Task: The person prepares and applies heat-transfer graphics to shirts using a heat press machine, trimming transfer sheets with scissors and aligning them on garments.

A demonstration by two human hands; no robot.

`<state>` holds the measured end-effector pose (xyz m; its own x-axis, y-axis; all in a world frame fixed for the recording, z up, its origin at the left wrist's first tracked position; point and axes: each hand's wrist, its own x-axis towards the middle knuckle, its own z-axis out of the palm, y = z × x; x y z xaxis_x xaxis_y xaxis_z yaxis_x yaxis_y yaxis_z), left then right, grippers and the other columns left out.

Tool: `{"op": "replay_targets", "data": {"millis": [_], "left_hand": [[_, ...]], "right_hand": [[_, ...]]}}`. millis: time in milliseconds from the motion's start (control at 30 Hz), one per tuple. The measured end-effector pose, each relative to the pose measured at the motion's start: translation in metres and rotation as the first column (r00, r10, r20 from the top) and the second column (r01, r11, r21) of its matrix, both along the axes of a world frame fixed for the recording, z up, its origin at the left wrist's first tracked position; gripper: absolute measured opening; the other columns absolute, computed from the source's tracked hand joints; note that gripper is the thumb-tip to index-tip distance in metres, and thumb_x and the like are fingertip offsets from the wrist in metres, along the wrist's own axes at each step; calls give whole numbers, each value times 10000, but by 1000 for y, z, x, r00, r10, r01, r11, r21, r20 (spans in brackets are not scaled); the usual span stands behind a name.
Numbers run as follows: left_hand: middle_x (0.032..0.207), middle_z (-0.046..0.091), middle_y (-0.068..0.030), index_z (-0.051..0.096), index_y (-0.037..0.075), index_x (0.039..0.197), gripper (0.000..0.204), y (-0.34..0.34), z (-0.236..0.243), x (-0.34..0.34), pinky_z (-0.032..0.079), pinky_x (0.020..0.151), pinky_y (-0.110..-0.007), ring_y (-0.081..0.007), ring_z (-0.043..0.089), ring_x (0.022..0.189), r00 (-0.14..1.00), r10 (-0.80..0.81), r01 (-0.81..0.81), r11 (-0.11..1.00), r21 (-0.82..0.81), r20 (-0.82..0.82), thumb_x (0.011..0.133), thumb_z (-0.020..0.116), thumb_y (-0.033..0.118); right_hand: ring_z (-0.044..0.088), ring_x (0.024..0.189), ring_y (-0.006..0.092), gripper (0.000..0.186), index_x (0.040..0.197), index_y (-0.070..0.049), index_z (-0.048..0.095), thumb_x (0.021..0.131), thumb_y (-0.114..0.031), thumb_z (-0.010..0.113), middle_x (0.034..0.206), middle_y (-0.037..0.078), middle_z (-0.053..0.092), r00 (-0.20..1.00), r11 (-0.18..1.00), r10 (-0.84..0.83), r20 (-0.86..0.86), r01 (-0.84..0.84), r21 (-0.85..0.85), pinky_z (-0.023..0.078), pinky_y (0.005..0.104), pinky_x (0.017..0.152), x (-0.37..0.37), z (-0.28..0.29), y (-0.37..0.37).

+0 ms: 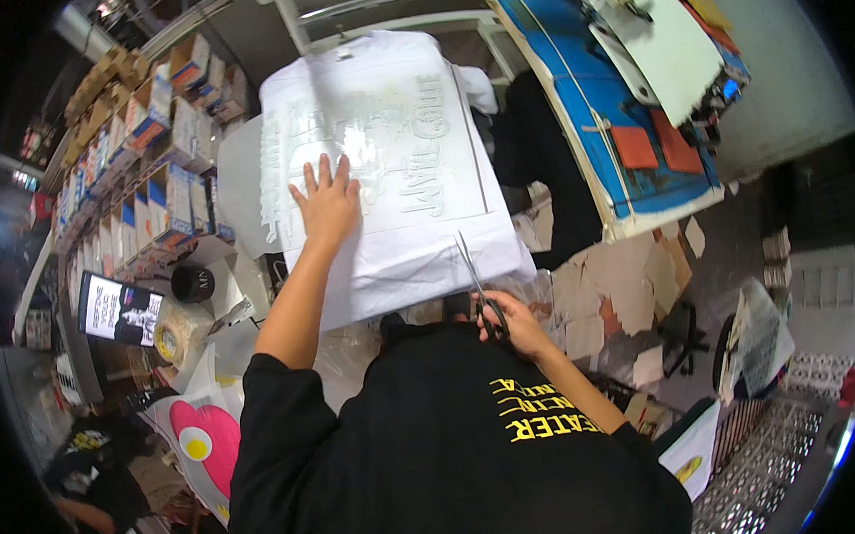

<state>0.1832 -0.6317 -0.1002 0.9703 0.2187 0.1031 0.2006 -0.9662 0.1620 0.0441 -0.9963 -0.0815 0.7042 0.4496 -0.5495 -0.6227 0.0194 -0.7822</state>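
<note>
A white T-shirt (484, 245) lies spread out in front of me, bearing a clear, glossy transfer film (431, 124) with pale lettering and shapes. My left hand (324, 200) rests on the film with its fingers spread. At the shirt's lower right, my right hand (511, 325) grips black-handled scissors (468, 260), their narrow blades pointing up over the white fabric.
Stacked boxes (154, 117), a lit screen (119, 309), a black mug (193, 283) and a tape roll (178, 340) sit at left. A blue-padded press bench (596, 202) stands upper right. Cardboard (629, 287) covers floor at right. Another person (88, 473) is lower left.
</note>
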Motion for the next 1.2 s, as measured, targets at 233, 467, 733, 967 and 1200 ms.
{"op": "replay_targets", "data": {"millis": [233, 467, 733, 967, 1200], "left_hand": [[1490, 441, -179, 536, 79, 1364, 498, -31, 15, -22, 122, 1160, -664, -405, 307, 1439, 951, -220, 220, 975, 22, 216, 915, 619, 277], [1295, 574, -115, 599, 68, 1147, 409, -113, 31, -30, 255, 1150, -613, -339, 441, 1348, 732, -601, 677, 696, -240, 321, 788, 746, 196], [1158, 664, -79, 665, 56, 1030, 241, -130, 20, -26, 384, 1087, -551, -315, 553, 1227, 657, -644, 730, 674, -117, 392, 795, 709, 94], [1011, 714, -58, 684, 73, 936, 170, -137, 22, -35, 402, 1090, -507, -269, 647, 1102, 595, -624, 765, 633, -119, 506, 767, 670, 58], [1010, 716, -70, 683, 62, 936, 181, -142, 29, -50, 417, 1077, -503, -242, 672, 1061, 610, -573, 759, 622, -195, 548, 756, 674, 43]], "right_hand": [[610, 655, 109, 447, 1328, -35, 534, 961, -253, 666, 860, 40, 587, 975, 974, -221, 23, 222, -38, 507, 247, 510, 7, -6, 27], [595, 601, 93, 478, 1331, -13, 533, 953, -267, 680, 825, 27, 592, 972, 970, -234, 18, 235, -71, 460, 226, 458, 26, 10, 38], [579, 550, 93, 479, 1295, 7, 544, 943, -278, 698, 745, 23, 593, 977, 965, -213, 29, 215, -153, 420, 231, 405, 24, 15, 38], [560, 526, 98, 407, 1185, 2, 585, 938, -299, 702, 733, 23, 572, 961, 948, -277, 15, 276, -159, 397, 232, 389, 54, 26, 50], [555, 514, 111, 315, 1081, -13, 614, 949, -292, 680, 731, 19, 564, 950, 929, -310, 43, 312, -201, 382, 238, 376, 67, 38, 57]]}}
